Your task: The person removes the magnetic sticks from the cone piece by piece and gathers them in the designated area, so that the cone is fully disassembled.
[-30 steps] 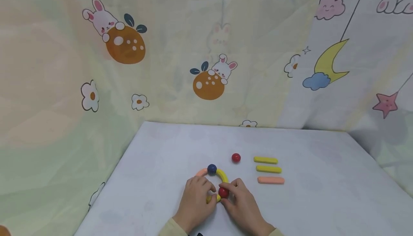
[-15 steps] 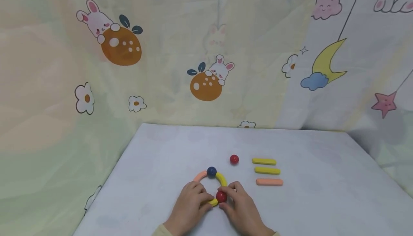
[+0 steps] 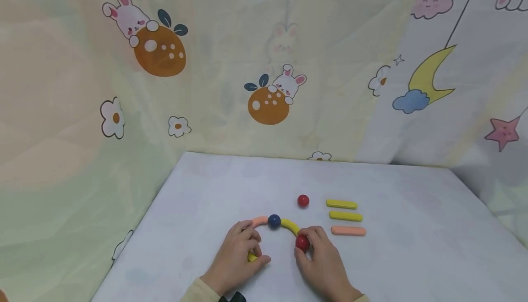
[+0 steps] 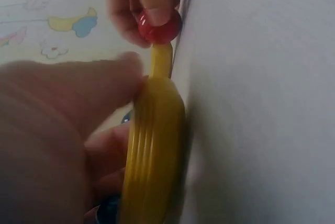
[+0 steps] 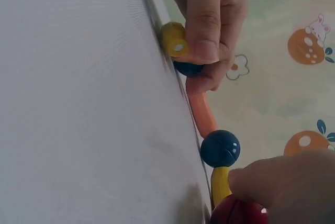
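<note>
In the head view a chain of curved rods and balls forms an arc. A salmon rod (image 3: 260, 221), a blue ball (image 3: 274, 222) and a yellow rod (image 3: 290, 225) run along its far side. My right hand (image 3: 323, 263) pinches a red ball (image 3: 302, 243) at the right end. My left hand (image 3: 235, 256) holds the left part, thumb and fingers about another curved yellow rod (image 4: 154, 140). That rod's free end shows a pale dot in the right wrist view. A second blue ball (image 5: 188, 69) is partly hidden by the left fingers.
Beyond the arc lies a loose red ball (image 3: 303, 200). To its right are two straight yellow rods (image 3: 345, 216) and a straight salmon rod (image 3: 348, 231). The white table (image 3: 412, 228) meets a printed curtain (image 3: 214, 123) at the back.
The ring has come apart between the red ball and the left yellow rod. My right hand has moved right with the red ball, and my left hand has shifted left, thumb spread wider.
</note>
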Available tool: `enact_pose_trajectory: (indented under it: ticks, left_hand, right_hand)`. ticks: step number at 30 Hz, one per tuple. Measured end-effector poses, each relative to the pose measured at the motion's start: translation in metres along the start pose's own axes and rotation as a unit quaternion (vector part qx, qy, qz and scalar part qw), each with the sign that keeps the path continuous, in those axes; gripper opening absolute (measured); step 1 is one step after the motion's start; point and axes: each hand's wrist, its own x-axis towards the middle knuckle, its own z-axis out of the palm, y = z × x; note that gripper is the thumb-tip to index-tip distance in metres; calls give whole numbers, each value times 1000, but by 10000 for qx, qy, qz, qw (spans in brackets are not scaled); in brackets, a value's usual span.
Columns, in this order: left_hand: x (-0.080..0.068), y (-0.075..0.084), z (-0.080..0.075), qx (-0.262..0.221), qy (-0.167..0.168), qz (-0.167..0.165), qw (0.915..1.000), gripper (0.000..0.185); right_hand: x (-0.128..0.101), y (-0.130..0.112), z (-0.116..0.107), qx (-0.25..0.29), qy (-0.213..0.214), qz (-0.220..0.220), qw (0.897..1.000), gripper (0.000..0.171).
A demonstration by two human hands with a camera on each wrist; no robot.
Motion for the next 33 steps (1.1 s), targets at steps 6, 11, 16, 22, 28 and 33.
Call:
enact_pose_trajectory:
  ticks: [6,11,16,22,28,33]
  left_hand:
    - [-1,-10,-3,85,-114,-567,9983,29]
    - [-1,-27,-13,205,-120,-1091,9937,64]
    - [-3,-42,-24,350,555,-1597,9850,59]
    - [0,-39,-23,548,1598,-1497,9742,46]
    - [1,-10,-8,340,980,-20,9946,41]
    - [4,0,5,198,269,133,9994,37]
  right_hand:
    - [2,5,-2,119,316,406,9986,34]
    - [4,7,-3,177,453,454,9978,35]
    - [3,6,-4,470,315,327,9979,36]
    - [-2,5,1,776,24,-237,9967,35]
    - [-7,0,8,1082,-215,-1130,9874,35]
    - [-10,-2,10,1105,-410,-1605,9800,39]
